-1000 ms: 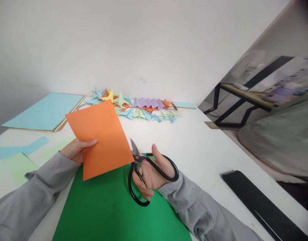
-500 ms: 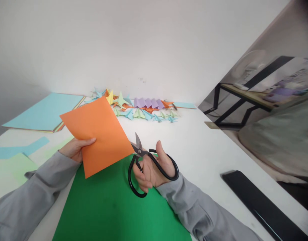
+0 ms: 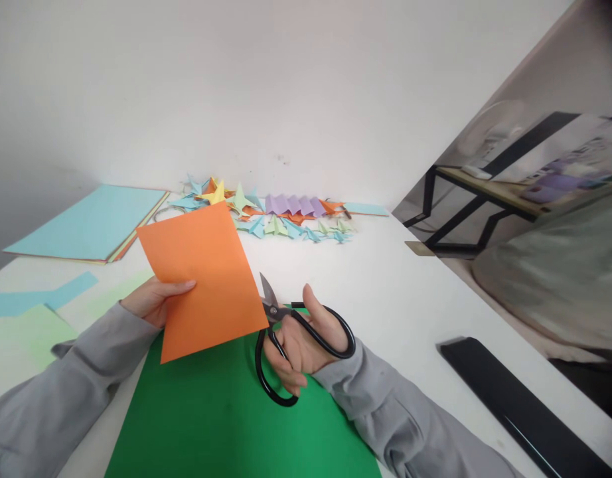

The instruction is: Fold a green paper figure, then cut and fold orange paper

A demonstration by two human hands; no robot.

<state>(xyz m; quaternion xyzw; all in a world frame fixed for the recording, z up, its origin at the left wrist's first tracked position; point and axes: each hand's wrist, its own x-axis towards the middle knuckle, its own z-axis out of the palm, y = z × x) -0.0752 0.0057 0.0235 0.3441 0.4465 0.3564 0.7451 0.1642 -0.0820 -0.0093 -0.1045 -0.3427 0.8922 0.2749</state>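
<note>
An orange sheet of paper [image 3: 206, 265] is pinched at its left side by my left hand [image 3: 156, 299], thumb on top and the other fingers behind it. Black-handled scissors [image 3: 272, 311] are held in my right hand [image 3: 306, 342], with fingers through the loops and the thumb raised. The blades stand apart at the sheet's right edge; one rises in front of the white table and the other is partly hidden by the paper. Below both hands lies a green mat [image 3: 236, 411].
Blue-topped stacked sheets [image 3: 91, 222] lie at the back left. Folded paper pieces [image 3: 276, 226] and a purple pleated strip [image 3: 295, 205] line the wall. Blue [image 3: 42, 299] and pale green scraps [image 3: 37, 328] lie left. A long black object [image 3: 525, 411] sits at right.
The orange sheet has turned slightly and shifted right and down, its right edge now between the blades. The scissors have tilted a little and dropped slightly.
</note>
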